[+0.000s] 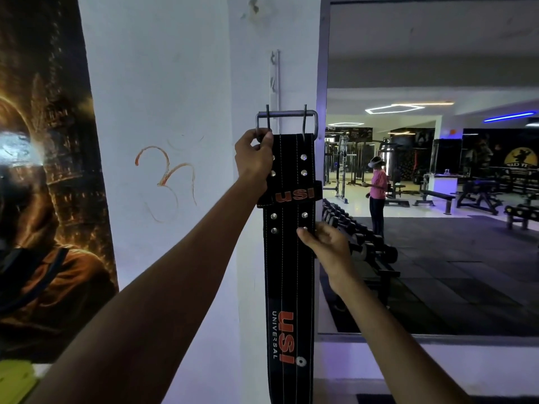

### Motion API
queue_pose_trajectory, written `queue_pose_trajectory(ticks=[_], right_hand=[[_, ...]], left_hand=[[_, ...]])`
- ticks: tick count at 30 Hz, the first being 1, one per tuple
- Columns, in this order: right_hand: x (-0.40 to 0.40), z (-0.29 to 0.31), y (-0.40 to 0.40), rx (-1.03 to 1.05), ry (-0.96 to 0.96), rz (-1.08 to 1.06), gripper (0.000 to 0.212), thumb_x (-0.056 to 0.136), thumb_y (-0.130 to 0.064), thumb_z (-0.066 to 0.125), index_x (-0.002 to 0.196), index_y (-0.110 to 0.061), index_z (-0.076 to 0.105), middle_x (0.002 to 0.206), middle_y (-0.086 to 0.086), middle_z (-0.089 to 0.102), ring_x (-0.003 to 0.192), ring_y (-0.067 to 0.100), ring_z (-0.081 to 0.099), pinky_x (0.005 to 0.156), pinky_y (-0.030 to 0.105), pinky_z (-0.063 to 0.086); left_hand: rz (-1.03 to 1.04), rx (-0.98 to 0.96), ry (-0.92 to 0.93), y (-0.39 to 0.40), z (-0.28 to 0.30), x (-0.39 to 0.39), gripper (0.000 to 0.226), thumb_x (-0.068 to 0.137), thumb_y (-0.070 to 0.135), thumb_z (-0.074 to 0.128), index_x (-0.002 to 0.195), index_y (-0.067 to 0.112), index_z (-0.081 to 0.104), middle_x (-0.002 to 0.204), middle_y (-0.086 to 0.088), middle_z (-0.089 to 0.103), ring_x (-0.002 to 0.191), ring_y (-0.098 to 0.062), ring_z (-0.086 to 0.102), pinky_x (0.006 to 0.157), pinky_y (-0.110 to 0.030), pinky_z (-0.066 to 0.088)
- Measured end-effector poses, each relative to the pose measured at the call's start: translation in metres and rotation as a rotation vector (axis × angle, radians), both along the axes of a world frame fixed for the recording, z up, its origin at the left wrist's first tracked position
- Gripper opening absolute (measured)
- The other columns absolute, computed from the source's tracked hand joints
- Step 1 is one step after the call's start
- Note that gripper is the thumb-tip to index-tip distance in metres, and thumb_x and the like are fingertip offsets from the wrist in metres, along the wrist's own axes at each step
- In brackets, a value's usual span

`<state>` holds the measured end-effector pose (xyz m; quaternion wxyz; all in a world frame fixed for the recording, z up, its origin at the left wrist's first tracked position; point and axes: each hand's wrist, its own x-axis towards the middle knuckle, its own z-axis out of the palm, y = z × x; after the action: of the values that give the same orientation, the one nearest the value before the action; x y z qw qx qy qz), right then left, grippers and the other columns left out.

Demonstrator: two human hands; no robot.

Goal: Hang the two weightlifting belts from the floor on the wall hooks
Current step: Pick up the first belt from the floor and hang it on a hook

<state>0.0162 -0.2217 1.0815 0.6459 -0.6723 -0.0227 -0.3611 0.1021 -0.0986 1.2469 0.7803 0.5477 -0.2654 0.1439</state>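
Observation:
A black weightlifting belt (288, 272) with orange "USI" lettering hangs straight down in front of a white pillar. Its steel double-prong buckle (287, 118) is at the top, level with the lower end of a white hook rail (276, 80) fixed to the pillar. My left hand (253, 158) grips the belt's upper left edge just under the buckle. My right hand (326, 243) pinches the belt's right edge lower down, near the rivets. Whether the buckle rests on a hook is hidden behind it. Only one belt is in view.
A dark poster (46, 176) covers the wall on the left. On the right a large mirror (437, 199) reflects the gym floor, a dumbbell rack (361, 243), benches and a person in a pink top (377, 193). A yellow-green object (14, 380) sits at the lower left.

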Motion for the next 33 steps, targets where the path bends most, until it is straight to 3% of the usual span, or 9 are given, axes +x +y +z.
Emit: queue_pose_trajectory(ticks=[5, 8, 10, 12, 15, 18, 25, 28, 33], right_hand=[[-0.002, -0.041, -0.003, -0.038, 0.105, -0.002, 0.025, 0.081, -0.018, 0.080, 0.096, 0.000, 0.071, 0.090, 0.015, 0.078, 0.084, 0.030, 0.073, 0.074, 0.024, 0.056], [-0.020, -0.100, 0.006, -0.062, 0.258, 0.043, 0.048, 0.060, -0.052, 0.088, 0.077, -0.012, 0.069, 0.063, -0.003, 0.072, 0.059, 0.018, 0.064, 0.058, 0.015, 0.050], [-0.024, -0.122, 0.007, -0.052, 0.295, 0.064, 0.075, 0.042, -0.070, 0.085, 0.086, -0.011, 0.073, 0.078, 0.004, 0.078, 0.071, 0.018, 0.071, 0.063, 0.017, 0.056], [-0.021, -0.114, 0.004, -0.049, 0.281, 0.053, 0.072, 0.047, -0.065, 0.087, 0.092, -0.011, 0.074, 0.088, 0.013, 0.078, 0.080, 0.021, 0.072, 0.068, 0.020, 0.057], [-0.011, -0.065, -0.002, 0.001, 0.150, 0.027, 0.028, 0.077, -0.025, 0.083, 0.098, -0.009, 0.073, 0.093, 0.008, 0.077, 0.084, 0.017, 0.072, 0.070, 0.016, 0.056], [-0.004, -0.024, -0.007, 0.086, 0.026, 0.003, 0.023, 0.084, -0.007, 0.075, 0.106, -0.004, 0.069, 0.094, 0.001, 0.076, 0.081, 0.003, 0.073, 0.075, 0.013, 0.057], [-0.027, -0.090, -0.001, -0.113, 0.306, 0.090, 0.008, 0.084, -0.022, 0.075, 0.085, -0.018, 0.068, 0.065, -0.012, 0.070, 0.068, 0.003, 0.064, 0.059, 0.008, 0.048], [-0.030, -0.086, -0.009, -0.055, 0.261, 0.039, 0.016, 0.095, -0.022, 0.063, 0.110, -0.026, 0.066, 0.098, -0.007, 0.073, 0.089, 0.005, 0.068, 0.074, 0.014, 0.055], [-0.026, 0.044, -0.016, 0.003, -0.084, -0.164, 0.028, 0.103, -0.030, 0.050, 0.128, -0.022, 0.059, 0.119, -0.004, 0.065, 0.108, 0.011, 0.063, 0.092, 0.027, 0.051]], left_hand=[[-0.005, 0.002, 0.008, -0.005, 0.000, -0.001, 0.011, 0.101, 0.021, 0.060, 0.091, 0.022, 0.063, 0.081, -0.013, 0.060, 0.070, -0.029, 0.052, 0.056, -0.039, 0.049], [0.003, -0.002, 0.019, -0.004, -0.002, 0.002, 0.013, 0.102, 0.020, 0.060, 0.089, 0.022, 0.063, 0.079, -0.011, 0.059, 0.071, -0.028, 0.051, 0.053, -0.034, 0.047], [0.010, 0.008, 0.022, -0.004, -0.003, 0.004, 0.013, 0.101, 0.021, 0.060, 0.089, 0.023, 0.063, 0.077, -0.009, 0.058, 0.071, -0.028, 0.050, 0.050, -0.031, 0.045], [0.014, 0.016, 0.023, -0.005, -0.005, 0.005, 0.014, 0.102, 0.021, 0.059, 0.088, 0.024, 0.063, 0.077, -0.009, 0.059, 0.071, -0.028, 0.050, 0.048, -0.030, 0.045], [0.011, 0.022, 0.034, -0.008, -0.008, 0.005, 0.010, 0.102, 0.021, 0.060, 0.092, 0.022, 0.064, 0.075, -0.007, 0.060, 0.069, -0.027, 0.053, 0.048, -0.030, 0.047], [0.008, 0.028, 0.040, -0.011, -0.012, 0.003, 0.007, 0.101, 0.021, 0.061, 0.096, 0.020, 0.064, 0.075, -0.006, 0.061, 0.066, -0.026, 0.053, 0.047, -0.029, 0.046], [-0.007, 0.036, 0.057, -0.013, -0.016, -0.002, 0.006, 0.101, 0.022, 0.061, 0.097, 0.020, 0.065, 0.075, -0.004, 0.061, 0.064, -0.023, 0.053, 0.050, -0.030, 0.046], [-0.012, 0.041, 0.054, -0.008, -0.019, 0.000, 0.011, 0.102, 0.021, 0.060, 0.091, 0.023, 0.064, 0.071, -0.002, 0.059, 0.057, -0.018, 0.051, 0.046, -0.028, 0.044], [-0.033, 0.034, 0.061, -0.005, -0.029, 0.004, 0.013, 0.101, 0.020, 0.061, 0.090, 0.023, 0.065, 0.070, -0.003, 0.062, 0.057, -0.018, 0.055, 0.049, -0.029, 0.047]])
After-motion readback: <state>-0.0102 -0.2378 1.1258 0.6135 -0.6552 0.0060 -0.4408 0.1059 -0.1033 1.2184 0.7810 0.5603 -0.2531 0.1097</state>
